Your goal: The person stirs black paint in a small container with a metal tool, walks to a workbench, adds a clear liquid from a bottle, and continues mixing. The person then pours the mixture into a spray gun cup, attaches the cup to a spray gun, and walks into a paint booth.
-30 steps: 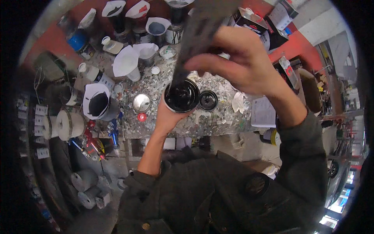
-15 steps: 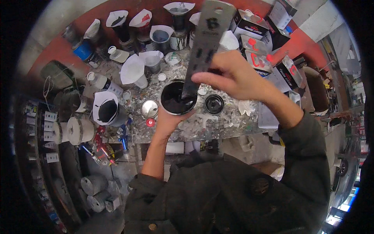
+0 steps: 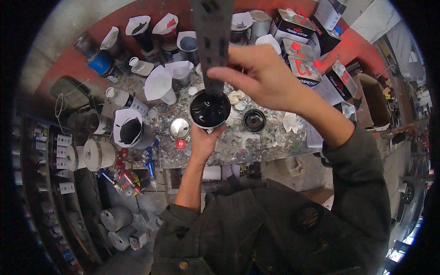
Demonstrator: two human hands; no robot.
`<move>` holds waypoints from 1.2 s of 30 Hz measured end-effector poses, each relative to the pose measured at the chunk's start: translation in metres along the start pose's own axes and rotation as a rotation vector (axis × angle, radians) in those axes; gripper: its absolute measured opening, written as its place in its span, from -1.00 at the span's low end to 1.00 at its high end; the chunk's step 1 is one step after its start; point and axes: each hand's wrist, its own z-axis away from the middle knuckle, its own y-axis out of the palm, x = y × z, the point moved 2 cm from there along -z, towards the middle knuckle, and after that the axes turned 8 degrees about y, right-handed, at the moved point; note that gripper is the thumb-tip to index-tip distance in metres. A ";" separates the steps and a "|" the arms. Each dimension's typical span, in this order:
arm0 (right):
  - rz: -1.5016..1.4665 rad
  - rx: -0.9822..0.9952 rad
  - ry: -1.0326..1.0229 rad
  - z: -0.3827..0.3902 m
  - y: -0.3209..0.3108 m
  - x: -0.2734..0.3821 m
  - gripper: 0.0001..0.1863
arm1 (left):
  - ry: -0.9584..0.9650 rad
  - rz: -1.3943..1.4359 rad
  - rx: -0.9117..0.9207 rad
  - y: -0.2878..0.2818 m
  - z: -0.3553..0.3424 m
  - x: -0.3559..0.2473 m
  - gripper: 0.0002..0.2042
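My left hand (image 3: 205,141) is wrapped round the near side of an open can of black paint (image 3: 208,115) on the bench. Between the thumb and fingers of my right hand (image 3: 256,75) is a wide, flat mixing stick (image 3: 214,46), dark and marked. It stands nearly upright, its lower end dipping into the far part of the can. The paint's surface is glossy and rippled. Right of the can lies a round black lid (image 3: 254,120); to its left are a silvery lid (image 3: 179,128) and a small red cap (image 3: 180,144).
Paper strainers (image 3: 159,84) sit in cups along the back and left of the spattered bench (image 3: 229,149). Metal solvent cans (image 3: 299,59) stand at the back right. Spray guns (image 3: 126,172) hang off the front left edge, beside rolls of tape (image 3: 99,154).
My right hand has moved left and slightly away, and the mixing stick has swung from a rightward lean to nearly upright. My left hand still grips the can.
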 end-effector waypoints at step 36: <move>-0.007 0.151 -0.061 -0.019 0.039 0.039 -0.79 | 0.069 -0.169 -0.174 -0.043 0.030 -0.039 -0.15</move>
